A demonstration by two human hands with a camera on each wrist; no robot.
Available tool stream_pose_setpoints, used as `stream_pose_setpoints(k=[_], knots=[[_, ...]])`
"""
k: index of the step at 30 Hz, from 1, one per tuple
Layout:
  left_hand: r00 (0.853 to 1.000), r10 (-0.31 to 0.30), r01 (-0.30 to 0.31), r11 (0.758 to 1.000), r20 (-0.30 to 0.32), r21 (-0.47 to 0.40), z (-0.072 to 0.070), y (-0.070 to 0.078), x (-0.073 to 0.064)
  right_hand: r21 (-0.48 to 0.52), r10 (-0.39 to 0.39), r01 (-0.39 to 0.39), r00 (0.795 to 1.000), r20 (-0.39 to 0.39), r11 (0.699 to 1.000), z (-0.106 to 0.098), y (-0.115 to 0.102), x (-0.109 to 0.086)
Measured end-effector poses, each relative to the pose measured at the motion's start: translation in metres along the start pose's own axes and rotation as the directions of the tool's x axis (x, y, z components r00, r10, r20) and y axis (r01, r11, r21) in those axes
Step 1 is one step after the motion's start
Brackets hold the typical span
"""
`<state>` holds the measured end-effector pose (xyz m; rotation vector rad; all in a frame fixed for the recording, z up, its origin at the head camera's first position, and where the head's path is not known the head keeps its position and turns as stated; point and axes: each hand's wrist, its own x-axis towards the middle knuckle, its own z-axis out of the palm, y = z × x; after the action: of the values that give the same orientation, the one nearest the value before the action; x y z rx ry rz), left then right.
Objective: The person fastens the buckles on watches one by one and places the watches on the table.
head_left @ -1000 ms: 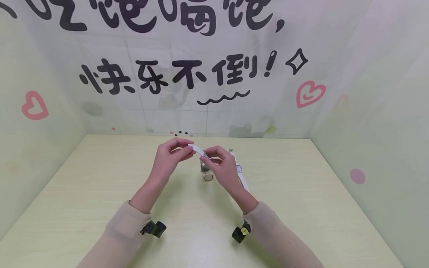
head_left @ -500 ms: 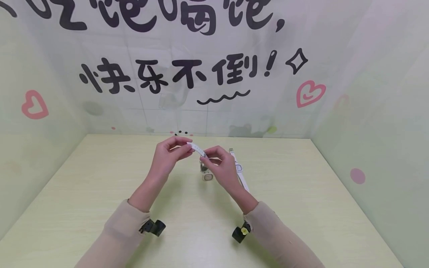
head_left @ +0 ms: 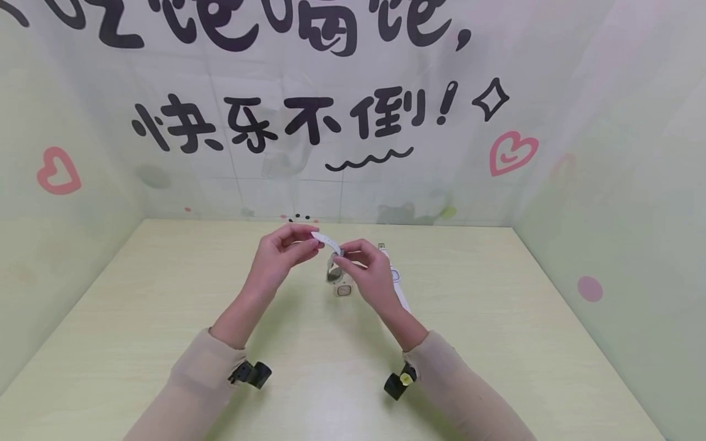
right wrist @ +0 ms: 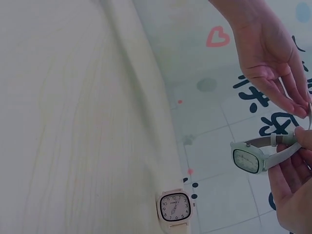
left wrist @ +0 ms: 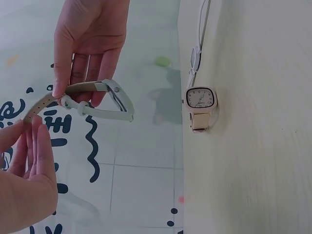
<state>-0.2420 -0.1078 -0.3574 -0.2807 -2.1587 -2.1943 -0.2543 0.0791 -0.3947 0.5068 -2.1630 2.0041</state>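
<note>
A pale wristwatch (right wrist: 247,160) with a looped strap is held in the air between both hands. In the head view, my left hand (head_left: 276,252) pinches the free, holed end of its strap (head_left: 326,241). My right hand (head_left: 371,271) pinches the strap near the buckle between thumb and fingers, partly hiding the buckle. The watch case hangs below the right fingertips. In the left wrist view, the strap's tan inner side shows, and the strap end reaches down to the left fingers.
A pinkish-cream watch (left wrist: 200,99) stands on the light wooden table (head_left: 165,306), just below the held one in the head view. A white watch (head_left: 402,295) lies lengthwise to the right, partly behind the right hand. A printed backdrop (head_left: 309,196) rises at the table's far edge.
My right hand has shifted slightly right, and more of the held watch's case shows below it. The left hand keeps its pinch on the strap end. The watches on the table stay put.
</note>
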Motion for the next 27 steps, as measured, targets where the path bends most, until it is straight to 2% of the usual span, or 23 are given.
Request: stream_pose_setpoints(k=[3,5,10,13,17,23,27], knots=[[0.999,0.015,-0.018,0.998,0.040,0.065,0.000,-0.005,0.001,0.024,0.006,-0.006,1.000,-0.002,1.000,-0.001,-0.001,0.000],[0.998,0.011,-0.021,0.989,0.067,0.145,0.000,-0.008,0.002,0.041,0.006,-0.006,1.000,0.002,0.999,-0.001,-0.001,0.000],[0.983,-0.064,0.009,0.953,0.171,0.303,0.004,-0.015,0.002,0.054,-0.008,0.007,1.000,0.020,0.999,-0.001,0.001,0.001],[0.974,-0.087,0.019,0.952,0.211,0.307,0.006,-0.018,0.002,0.055,-0.017,0.015,0.999,0.031,0.998,-0.001,0.001,0.000],[0.966,-0.111,0.042,0.958,0.232,0.284,0.008,-0.021,0.003,0.039,-0.023,0.021,0.999,0.044,0.999,-0.001,0.002,-0.001],[0.941,-0.177,0.100,0.959,0.287,0.263,0.008,-0.024,0.005,0.014,-0.035,0.034,0.997,0.067,0.999,-0.001,0.003,-0.004],[0.937,-0.188,0.115,0.961,0.293,0.250,0.010,-0.024,0.006,0.028,-0.046,0.044,0.996,0.070,0.999,-0.001,0.004,-0.004]])
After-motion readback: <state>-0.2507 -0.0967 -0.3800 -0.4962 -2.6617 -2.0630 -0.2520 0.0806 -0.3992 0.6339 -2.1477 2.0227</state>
